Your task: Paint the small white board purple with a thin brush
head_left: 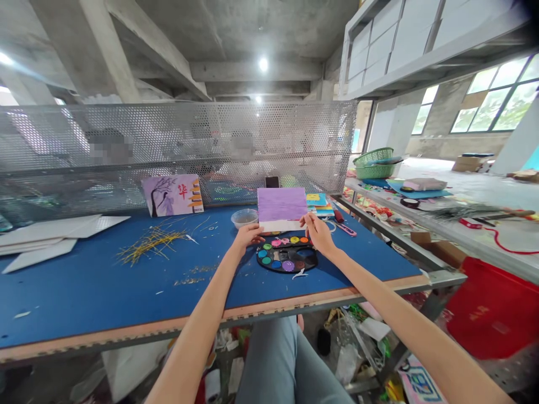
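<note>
A card painted purple [282,205], with a bare white strip along its bottom, stands tilted up in front of me. My left hand [249,235] grips its lower left corner. At the lower right corner my right hand [319,233] is closed in a pinch; whatever is between those fingertips is too small to make out. Below the card lies a black paint palette [311,261] with round cakes of several colours, close under both hands. A clear plastic bowl [243,217] sits just behind my left hand.
A finished-looking purple picture [172,195] leans on the perforated metal screen [236,134]. Yellow stalks [154,244] and white boards [46,235] lie on the blue table [126,303]. Right of the card are a pink cutter [347,230] and a phone [272,182] behind. People are beyond the screen.
</note>
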`<act>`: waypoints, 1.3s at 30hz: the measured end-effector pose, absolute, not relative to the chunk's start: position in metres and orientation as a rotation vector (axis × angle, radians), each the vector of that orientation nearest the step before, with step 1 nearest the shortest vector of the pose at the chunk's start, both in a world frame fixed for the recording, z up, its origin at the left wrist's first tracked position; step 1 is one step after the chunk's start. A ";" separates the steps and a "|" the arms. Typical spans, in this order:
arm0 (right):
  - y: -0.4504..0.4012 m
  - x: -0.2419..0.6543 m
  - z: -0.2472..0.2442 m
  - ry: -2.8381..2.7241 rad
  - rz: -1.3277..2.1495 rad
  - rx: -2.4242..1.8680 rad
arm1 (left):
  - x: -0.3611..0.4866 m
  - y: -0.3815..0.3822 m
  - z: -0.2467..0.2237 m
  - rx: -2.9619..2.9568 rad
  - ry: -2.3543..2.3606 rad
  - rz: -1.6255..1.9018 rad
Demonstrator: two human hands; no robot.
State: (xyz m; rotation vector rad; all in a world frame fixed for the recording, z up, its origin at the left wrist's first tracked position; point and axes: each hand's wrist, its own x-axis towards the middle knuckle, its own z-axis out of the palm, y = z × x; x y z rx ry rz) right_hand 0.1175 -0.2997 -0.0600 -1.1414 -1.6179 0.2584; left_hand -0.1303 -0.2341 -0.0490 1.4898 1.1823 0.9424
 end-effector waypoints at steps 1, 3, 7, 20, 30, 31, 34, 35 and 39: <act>-0.300 0.118 -0.060 -1.618 0.247 -1.149 | -0.130 -0.234 -0.049 1.491 1.184 0.942; -0.301 0.118 -0.059 -1.609 0.221 -1.167 | -0.130 -0.234 -0.049 1.493 1.189 0.941; -0.303 0.118 -0.058 -1.606 0.195 -1.174 | -0.130 -0.235 -0.048 1.493 1.196 0.938; -0.305 0.117 -0.057 -1.677 0.121 -1.203 | -0.129 -0.237 -0.046 1.491 1.209 0.938; -0.306 0.117 -0.057 -1.684 0.083 -1.216 | -0.130 -0.235 -0.046 1.487 1.216 0.917; -0.306 0.117 -0.057 -1.679 0.081 -1.218 | -0.131 -0.235 -0.046 1.487 1.216 0.919; -0.305 0.117 -0.058 -1.693 0.084 -1.208 | -0.131 -0.235 -0.046 1.485 1.213 0.921; -0.305 0.118 -0.058 -1.702 0.085 -1.204 | -0.131 -0.235 -0.046 1.484 1.213 0.920; -0.303 0.117 -0.059 -1.698 0.076 -1.209 | -0.130 -0.237 -0.044 1.481 1.222 0.914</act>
